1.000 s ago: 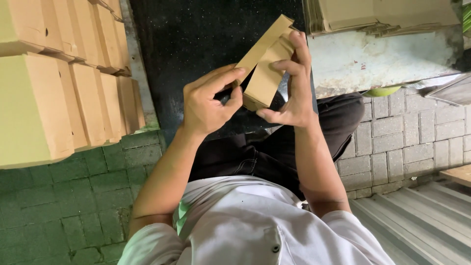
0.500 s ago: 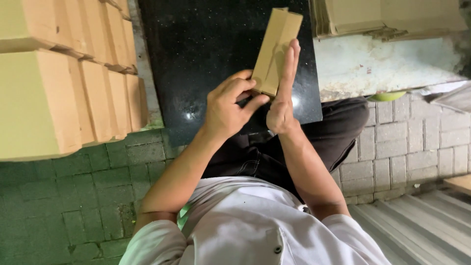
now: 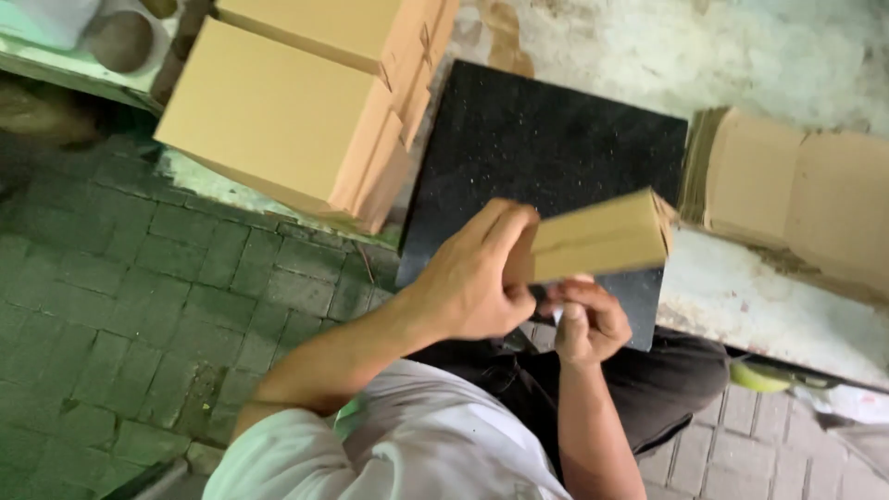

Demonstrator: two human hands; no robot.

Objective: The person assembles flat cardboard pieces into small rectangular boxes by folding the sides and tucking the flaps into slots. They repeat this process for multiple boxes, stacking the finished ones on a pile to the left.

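Note:
A small brown cardboard box [image 3: 600, 237] is held in front of me over a black stone slab [image 3: 546, 148]. My left hand [image 3: 474, 276] grips the box's near end, fingers curled over its top. Just below it, my right hand [image 3: 585, 319] pinches the box's lower edge, thumb up, with a small white scrap at the fingertips. The box lies nearly level, its far end pointing right.
Assembled brown cartons [image 3: 306, 111] are stacked at the upper left. A pile of flat cardboard blanks [image 3: 787, 199] lies on a pale ledge [image 3: 759, 296] at the right. Green-grey paving bricks [image 3: 120, 306] cover the floor. A yellow-green object [image 3: 757, 375] sits under the ledge.
The box was upright between both hands; now it lies nearly level. My right hand has dropped below it. The view has swung, with the cartons now at the top.

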